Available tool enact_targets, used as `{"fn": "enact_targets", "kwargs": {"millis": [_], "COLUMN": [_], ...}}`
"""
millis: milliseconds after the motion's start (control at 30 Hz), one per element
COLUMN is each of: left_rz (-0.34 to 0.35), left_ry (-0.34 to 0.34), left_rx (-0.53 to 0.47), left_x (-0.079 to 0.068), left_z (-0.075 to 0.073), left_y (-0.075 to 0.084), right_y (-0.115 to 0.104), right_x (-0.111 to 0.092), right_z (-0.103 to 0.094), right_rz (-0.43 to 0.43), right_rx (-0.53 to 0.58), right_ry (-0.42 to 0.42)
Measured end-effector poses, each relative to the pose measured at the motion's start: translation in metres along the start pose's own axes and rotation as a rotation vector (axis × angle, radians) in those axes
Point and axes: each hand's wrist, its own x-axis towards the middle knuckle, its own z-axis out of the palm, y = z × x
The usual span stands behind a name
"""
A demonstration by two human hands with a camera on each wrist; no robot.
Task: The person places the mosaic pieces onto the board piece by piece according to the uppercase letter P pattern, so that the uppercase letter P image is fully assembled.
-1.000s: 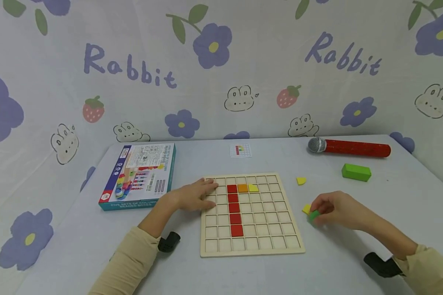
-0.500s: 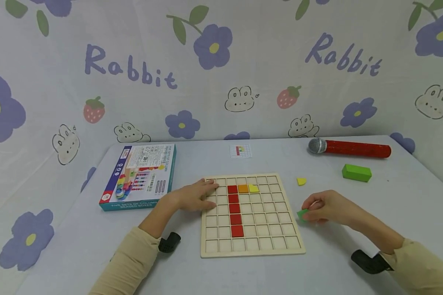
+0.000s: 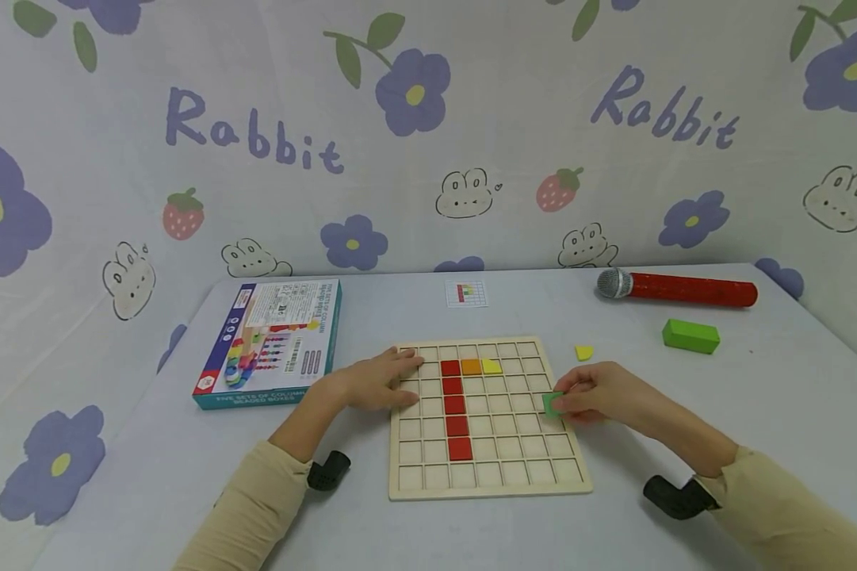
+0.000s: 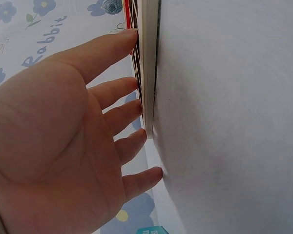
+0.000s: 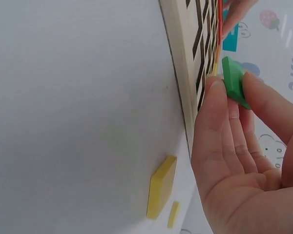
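Note:
A wooden grid board (image 3: 485, 493) lies on the table. A column of several red tiles (image 3: 454, 404) fills part of it, with an orange tile (image 3: 472, 366) and a yellow tile (image 3: 491, 366) beside the top one. My left hand (image 3: 371, 382) rests at the board's left edge, fingers extended onto its rim in the left wrist view. Between thumb and fingers, my right hand (image 3: 602, 392) pinches a green tile (image 5: 235, 83), held over the grid's right side. Loose yellow tiles lie right of the board; the nearer one (image 5: 161, 189) is hidden behind the right hand in the head view.
A small printed card (image 3: 466, 293) with a coloured grid pattern lies behind the board. On the left is a flat toy box (image 3: 271, 341). At the right stand a green block (image 3: 690, 336) and, farther back, a red microphone (image 3: 685, 288).
My right hand has carried the green tile leftward from beside the yellow tile on the table to above the board's right side. The left hand has stayed at the board's edge.

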Motion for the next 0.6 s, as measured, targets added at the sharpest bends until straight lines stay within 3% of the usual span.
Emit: {"fn": "enact_targets", "kwargs": {"millis": [367, 600], "left_rz": [-0.004, -0.006], "left_ry": [0.004, 0.002], "left_rx": [0.004, 0.008], "left_x": [0.0, 0.002], "left_z": [0.001, 0.001], "left_y": [-0.002, -0.005], "right_y": [-0.01, -0.018], "right_x": [0.015, 0.021], "right_z": [0.018, 0.027], "right_rz": [-0.032, 0.013], "right_rx": [0.167, 0.186], "right_ry": [-0.078, -0.072]}}
